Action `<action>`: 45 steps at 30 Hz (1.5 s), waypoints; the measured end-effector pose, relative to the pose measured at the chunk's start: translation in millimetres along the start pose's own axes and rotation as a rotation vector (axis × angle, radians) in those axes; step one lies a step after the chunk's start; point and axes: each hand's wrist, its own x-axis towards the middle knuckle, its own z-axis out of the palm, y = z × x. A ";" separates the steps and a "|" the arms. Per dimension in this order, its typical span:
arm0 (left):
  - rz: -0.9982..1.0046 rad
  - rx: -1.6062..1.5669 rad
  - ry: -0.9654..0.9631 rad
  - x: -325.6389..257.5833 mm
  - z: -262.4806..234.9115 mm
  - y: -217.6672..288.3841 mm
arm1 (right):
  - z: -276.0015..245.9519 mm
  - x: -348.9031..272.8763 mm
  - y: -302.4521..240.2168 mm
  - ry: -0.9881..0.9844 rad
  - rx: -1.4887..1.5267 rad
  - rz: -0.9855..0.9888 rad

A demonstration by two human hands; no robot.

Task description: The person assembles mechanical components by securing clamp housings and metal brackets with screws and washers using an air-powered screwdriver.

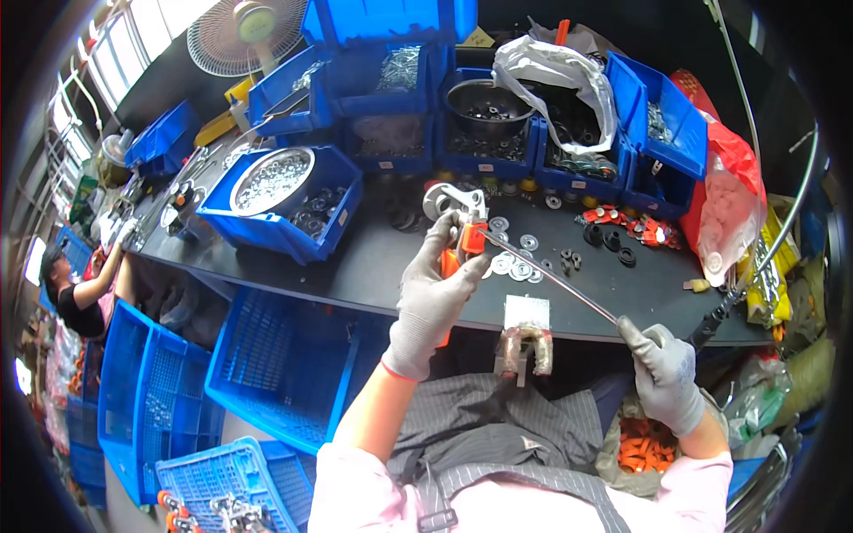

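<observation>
Your left hand [437, 298] is clamping the orange-handled clamp [464, 233] above the worktop [373, 258]; your right hand [662, 369], at four o'clock, is pinching its thin rod [551, 277], which I judge could slip and scatter the washers [515, 265].

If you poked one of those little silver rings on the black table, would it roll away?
Probably not far: the washers lie flat on the black table, so a poke would likely slide one. Stood on edge, one might roll. They look like thin metal, so probably stiff and light, maybe fiddly for the gloved left hand nearby.
</observation>
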 end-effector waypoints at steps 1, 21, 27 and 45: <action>0.109 0.185 0.045 4.6 -0.4 -3.8 | 1.9 0.1 -1.2 -0.008 -0.007 0.015; 0.376 0.697 -0.095 47.3 -10.6 -6.7 | 79.0 -13.3 36.0 -0.335 1.504 1.018; 0.168 0.602 -0.146 35.8 8.7 9.5 | 102.2 -15.3 33.0 0.122 0.378 0.093; 0.459 0.530 -0.188 -1.8 13.8 63.1 | 55.1 -39.9 -6.2 -0.098 1.420 0.748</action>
